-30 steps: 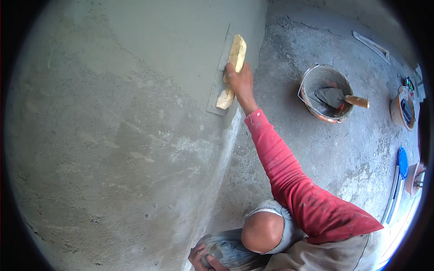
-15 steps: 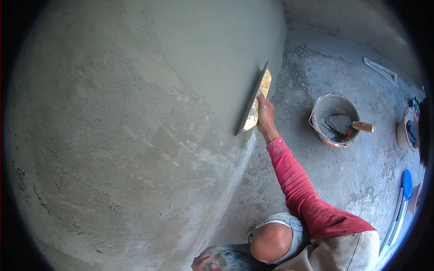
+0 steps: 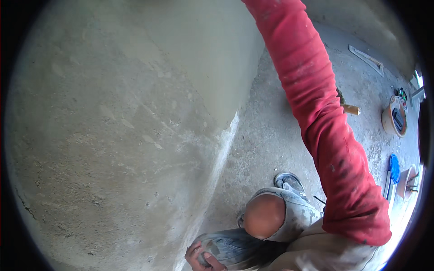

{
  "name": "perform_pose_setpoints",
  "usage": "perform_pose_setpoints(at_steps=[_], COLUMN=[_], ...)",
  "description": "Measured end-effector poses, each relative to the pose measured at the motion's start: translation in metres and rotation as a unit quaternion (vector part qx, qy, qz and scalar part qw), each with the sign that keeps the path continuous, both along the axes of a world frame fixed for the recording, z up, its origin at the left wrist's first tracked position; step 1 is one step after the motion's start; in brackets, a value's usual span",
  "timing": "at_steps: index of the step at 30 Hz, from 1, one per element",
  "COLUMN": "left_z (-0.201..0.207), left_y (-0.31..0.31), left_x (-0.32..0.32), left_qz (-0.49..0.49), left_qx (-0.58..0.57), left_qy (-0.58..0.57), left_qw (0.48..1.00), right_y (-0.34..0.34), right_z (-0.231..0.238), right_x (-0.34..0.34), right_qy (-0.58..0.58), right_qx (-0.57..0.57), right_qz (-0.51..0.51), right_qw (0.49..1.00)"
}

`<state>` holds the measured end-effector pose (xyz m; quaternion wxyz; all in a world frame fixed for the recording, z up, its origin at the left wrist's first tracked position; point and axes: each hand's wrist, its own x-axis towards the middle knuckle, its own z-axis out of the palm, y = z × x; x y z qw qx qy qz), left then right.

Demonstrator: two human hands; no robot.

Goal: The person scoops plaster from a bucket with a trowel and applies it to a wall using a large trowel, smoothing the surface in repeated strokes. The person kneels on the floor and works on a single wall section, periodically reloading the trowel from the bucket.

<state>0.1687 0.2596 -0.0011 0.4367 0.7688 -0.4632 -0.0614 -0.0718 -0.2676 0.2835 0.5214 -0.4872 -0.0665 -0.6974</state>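
My right arm in its red sleeve [image 3: 312,99] stretches up past the upper edge, so my right hand and whatever it holds are out of sight. Low in the picture, near my bent leg in stained jeans [image 3: 235,248], my left hand [image 3: 199,257] curls its fingers and thumb around something grey that I cannot make out. To the left rises a wall with smooth, damp grey plaster [image 3: 212,49] above and a rough, drier surface [image 3: 99,162] below. A wooden tool handle [image 3: 351,109] sticks out beside my sleeve, which covers most of the bucket there.
On the concrete floor [image 3: 262,140] at the far right lies a pale, flat frame-like tool [image 3: 366,60]. Nearer stand a light tub [image 3: 388,121] with dark things in it, a round blue lid [image 3: 394,168] and another pale container [image 3: 407,183]. My sandalled foot [image 3: 290,182] is beyond my knee.
My right arm has swung up and forward, taking my hand and the wooden-backed plastering trowel off the wall area in view. The sleeve now hides the bucket. The view has shifted slightly.
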Motion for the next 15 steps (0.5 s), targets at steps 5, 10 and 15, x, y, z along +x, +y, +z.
perform_pose_setpoints(at_steps=[5,10,15], left_z=[-0.002,0.006,0.006], left_y=[0.000,-0.004,-0.007], left_x=[0.003,-0.003,-0.004], left_qz=[0.002,0.013,0.016], left_qx=[-0.063,-0.072,-0.051], left_qy=[-0.016,-0.034,-0.037], left_qw=[0.998,0.997,0.998], right_y=[0.023,0.059,0.089], right_z=[-0.279,-0.520,-0.589], right_x=[-0.052,-0.002,0.048], right_qy=[-0.013,-0.112,-0.187], right_qx=[0.356,0.511,0.610], right_qz=[-0.004,-0.037,0.011], right_qw=[0.934,0.852,0.770])
